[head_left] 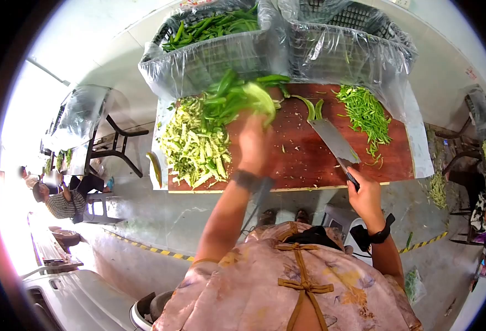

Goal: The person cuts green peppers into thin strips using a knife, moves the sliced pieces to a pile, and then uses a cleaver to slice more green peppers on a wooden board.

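Observation:
My right hand (365, 194) is closed around the dark handle of a cleaver (334, 140). Its broad blade lies over the reddish-brown cutting board (287, 165), the tip close to two curved strips of green pepper (310, 107). My left hand (255, 140), smeared by motion, is over the board's left half. At its fingers is an opened green pepper (260, 99) with the pale inside showing; the fingers themselves are mostly hidden. Just beyond lie whole green peppers (223, 99). Pale pepper cores and scraps (196, 146) are heaped at left, thin green pepper shreds (367, 116) at right.
Behind the board stand two plastic-lined crates: the left crate (210, 63) has long green peppers in it, the right crate (348, 55) sits beside it. A yellowish pepper (155, 168) lies off the board's left edge. Other people sit at far left and far right.

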{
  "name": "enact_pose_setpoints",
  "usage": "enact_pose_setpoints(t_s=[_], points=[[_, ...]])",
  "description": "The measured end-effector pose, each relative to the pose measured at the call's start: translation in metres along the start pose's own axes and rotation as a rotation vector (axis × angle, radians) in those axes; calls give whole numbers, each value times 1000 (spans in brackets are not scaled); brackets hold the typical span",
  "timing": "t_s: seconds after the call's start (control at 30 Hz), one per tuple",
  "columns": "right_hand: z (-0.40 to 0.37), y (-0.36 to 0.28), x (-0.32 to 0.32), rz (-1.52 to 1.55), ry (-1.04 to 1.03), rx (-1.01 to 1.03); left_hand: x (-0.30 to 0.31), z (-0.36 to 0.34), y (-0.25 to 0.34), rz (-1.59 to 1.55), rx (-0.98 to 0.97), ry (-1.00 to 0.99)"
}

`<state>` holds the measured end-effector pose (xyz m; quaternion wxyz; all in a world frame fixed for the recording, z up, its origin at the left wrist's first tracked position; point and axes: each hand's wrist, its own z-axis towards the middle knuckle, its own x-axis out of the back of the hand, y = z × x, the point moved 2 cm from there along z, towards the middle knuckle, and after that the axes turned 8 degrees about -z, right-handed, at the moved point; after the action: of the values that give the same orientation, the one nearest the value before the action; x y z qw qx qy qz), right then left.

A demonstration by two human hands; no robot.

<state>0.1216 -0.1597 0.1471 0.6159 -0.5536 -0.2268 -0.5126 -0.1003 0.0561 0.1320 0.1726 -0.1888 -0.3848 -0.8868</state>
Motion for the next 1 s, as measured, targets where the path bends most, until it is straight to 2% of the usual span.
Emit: enact_pose_setpoints(t_s=[0.1, 0.13, 0.2, 0.23, 0.3, 0.33, 0.37, 0.43, 0.5, 0.57, 0.67, 0.83, 0.97, 1.0], points=[[-3, -1, -4, -23, -19, -3, 34, 14, 5, 169, -203, 15], [-3, -4, -4, -12, -43, 2, 37, 8, -3, 177, -205, 17], [-4, -8, -6, 5, -66, 14, 24, -22, -35, 660, -319, -482], [-5, -9, -8, -16, -116, -6, 23, -37, -54, 666, -319, -479], [-5, -9, -9, -36, -163, -25, 19, -62, -86, 599, -243, -566], [-6, -9, -10, -6, -154, -14, 28, -55, -66, 581, 54, -636], [-8, -10, -11, 25, -149, -2, 30, -55, -61, 584, 56, -639], [-12, -6, -16, 45, -126, 14, 39, -54, -57, 170, 223, -288], [-13, -4, -16, 61, -97, 30, 32, -57, -71, 109, 204, -231], [-15, -3, -14, 107, -80, 8, 23, -61, -74, -297, 417, -188], [-19, -3, -9, 130, -46, -15, 12, -65, -75, -427, 487, -204], [-28, 8, -6, 119, -59, -56, -5, -61, -41, -386, 422, -272], [-32, 14, -3, 112, -53, -100, -51, -63, -26, -617, 415, -368], [-33, 15, -2, 109, -53, -104, -62, -60, -24, -418, 238, -400]])
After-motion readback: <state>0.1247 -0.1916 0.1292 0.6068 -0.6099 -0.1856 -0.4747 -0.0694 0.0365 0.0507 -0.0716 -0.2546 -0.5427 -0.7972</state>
